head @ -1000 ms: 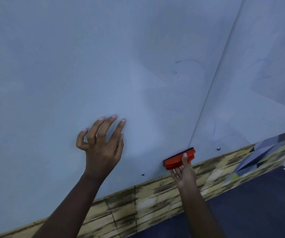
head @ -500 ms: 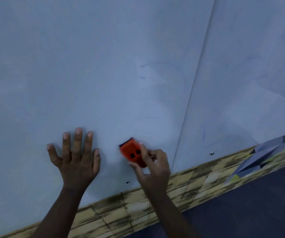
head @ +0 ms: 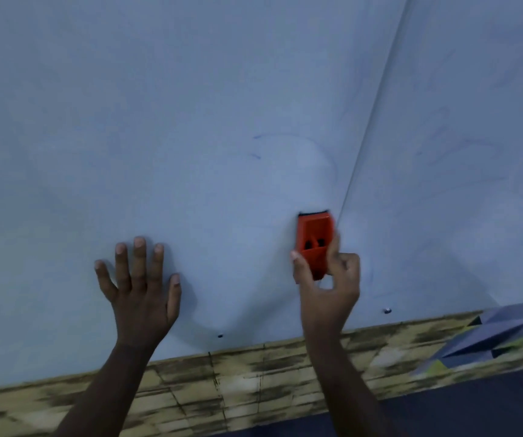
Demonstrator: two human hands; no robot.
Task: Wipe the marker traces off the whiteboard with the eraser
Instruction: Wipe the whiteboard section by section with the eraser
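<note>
The whiteboard (head: 190, 89) fills most of the view, mounted on the wall. Faint blue marker traces (head: 257, 146) show on it above the eraser, with an arc curving right. My right hand (head: 328, 288) grips the orange eraser (head: 313, 244) by its lower end and presses it upright against the board, its dark felt edge on top. The eraser sits just left of the seam (head: 370, 121) between two board panels. My left hand (head: 138, 288) lies flat on the board with fingers spread, to the left of the eraser.
Below the board runs a band of yellowish brick-pattern wall (head: 222, 383). Dark floor (head: 474, 405) lies at the lower right. Small screws (head: 387, 310) dot the board's bottom edge. More faint traces mark the right panel (head: 458, 146).
My right hand lifted the eraser from the bottom edge, swept it left, then right and up beside the seam. My left hand flattened on the board.
</note>
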